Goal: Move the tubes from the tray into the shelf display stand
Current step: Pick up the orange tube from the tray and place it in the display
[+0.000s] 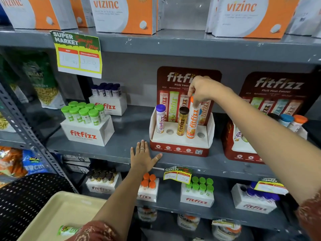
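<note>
— Grey metal shelving (121,150) fills the view, stocked with fitfizz cartons. Where is the stand?

— On the middle shelf: a red and white fitfizz display stand (180,138) with a row of round holes in its white deck. A purple-capped tube (160,119) stands at the left, a brown-capped tube (182,121) near the middle, and an orange tube (192,122) just right of that.

— What is the right hand doing?

— The right hand (204,90) reaches in from the right and pinches the top of the orange tube between its fingertips, the other fingers curled. The tube is upright, its base at the deck — whether it is fully seated in its hole I cannot tell.

— And the left hand?

— The left hand (143,156) lies flat and spread on the shelf edge, palm down, just left of the stand's front corner. It grasps nothing; the thumb tip is near the stand's base.

— Any empty holes?

— Two show: one between the purple and brown tubes, one at the far right.

— And the tray?

— A beige tray (57,216) sits at the lower left, with a green tube (67,230) lying on its side — partly hidden by the left sleeve.
</note>
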Demonstrator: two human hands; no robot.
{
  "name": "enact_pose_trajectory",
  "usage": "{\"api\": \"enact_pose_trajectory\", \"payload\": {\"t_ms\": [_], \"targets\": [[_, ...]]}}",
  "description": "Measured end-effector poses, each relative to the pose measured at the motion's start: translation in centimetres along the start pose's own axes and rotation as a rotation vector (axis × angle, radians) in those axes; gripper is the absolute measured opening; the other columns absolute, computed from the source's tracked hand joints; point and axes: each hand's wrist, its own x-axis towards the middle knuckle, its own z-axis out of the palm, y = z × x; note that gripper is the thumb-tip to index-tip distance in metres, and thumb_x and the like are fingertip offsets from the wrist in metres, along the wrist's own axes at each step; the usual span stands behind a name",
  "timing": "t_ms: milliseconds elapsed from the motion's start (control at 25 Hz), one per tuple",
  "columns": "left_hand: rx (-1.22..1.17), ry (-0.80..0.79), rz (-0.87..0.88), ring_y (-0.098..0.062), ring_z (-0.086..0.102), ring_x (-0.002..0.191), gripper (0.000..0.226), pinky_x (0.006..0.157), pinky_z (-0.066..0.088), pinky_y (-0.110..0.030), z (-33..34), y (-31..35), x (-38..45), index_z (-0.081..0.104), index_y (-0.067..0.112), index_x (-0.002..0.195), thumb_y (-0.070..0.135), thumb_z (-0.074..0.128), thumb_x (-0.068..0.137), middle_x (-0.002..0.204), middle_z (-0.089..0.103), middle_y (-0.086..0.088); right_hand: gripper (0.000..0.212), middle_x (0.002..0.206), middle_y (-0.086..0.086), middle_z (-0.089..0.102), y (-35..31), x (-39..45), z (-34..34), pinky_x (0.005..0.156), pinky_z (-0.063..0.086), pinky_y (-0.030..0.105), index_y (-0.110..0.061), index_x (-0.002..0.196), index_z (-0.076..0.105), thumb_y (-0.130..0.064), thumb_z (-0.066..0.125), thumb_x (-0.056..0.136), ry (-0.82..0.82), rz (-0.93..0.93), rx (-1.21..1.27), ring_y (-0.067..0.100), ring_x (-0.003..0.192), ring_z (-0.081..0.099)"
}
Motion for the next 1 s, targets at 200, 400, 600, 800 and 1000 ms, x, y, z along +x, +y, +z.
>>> {"api": "enact_pose_trajectory", "payload": {"t_ms": [200,400,600,800,1000], "targets": [[0.028,-0.012,0.004,-0.024,-0.003,0.146,0.088,0.117,-0.003,-0.047,-0.2,0.1,-0.1,0.0,0.011,0.149,0.07,0.021,0.088,0.159,-0.001,-0.007,0.073,0.139,0.021,0.043,2.0,0.1,1.5,0.096,0.047,0.037,-0.002,0.138,0.042,0.001,0.077,0.074,0.026,0.052,-0.136,0.035,0.121,0.051],[0.011,-0.016,0.001,-0.023,-0.004,0.146,0.088,0.117,-0.004,-0.047,-0.2,0.1,-0.2,0.0,0.011,0.149,0.07,0.021,0.087,0.159,-0.002,-0.007,0.066,0.137,0.02,0.044,3.4,0.2,2.6,0.095,0.046,0.041,-0.007,0.138,0.038,0.005,0.068,0.08,0.08,0.092,-0.051,0.035,0.122,0.048],[0.027,-0.008,-0.006,-0.024,-0.004,0.146,0.088,0.117,-0.003,-0.047,-0.3,0.2,-0.3,-0.001,0.012,0.149,0.07,0.02,0.087,0.159,-0.002,-0.007,0.063,0.132,0.018,0.047,4.4,0.3,3.7,0.09,0.048,0.038,-0.01,0.135,0.04,0.006,0.067,0.08,0.077,0.067,-0.002,0.032,0.116,0.053],[0.033,-0.005,-0.016,-0.024,-0.003,0.146,0.088,0.117,-0.003,-0.047,-0.2,0.3,-0.2,-0.001,0.013,0.149,0.071,0.019,0.086,0.159,-0.002,-0.006,0.058,0.133,0.016,0.047,5.2,0.2,4.9,0.085,0.045,0.033,-0.01,0.131,0.044,0.007,0.066,0.081,0.05,0.094,0.08,0.03,0.116,0.053],[-0.016,0.006,0.016,-0.023,-0.001,0.146,0.085,0.116,-0.005,-0.048,-0.5,-0.1,-0.4,0.003,0.012,0.15,0.067,0.025,0.089,0.159,0.002,-0.007,0.062,0.138,0.012,0.049,4.6,-0.1,5.4,0.089,0.046,0.032,-0.011,0.137,0.044,0.005,0.065,0.081,0.022,0.014,0.082,0.028,0.122,0.05]]}}
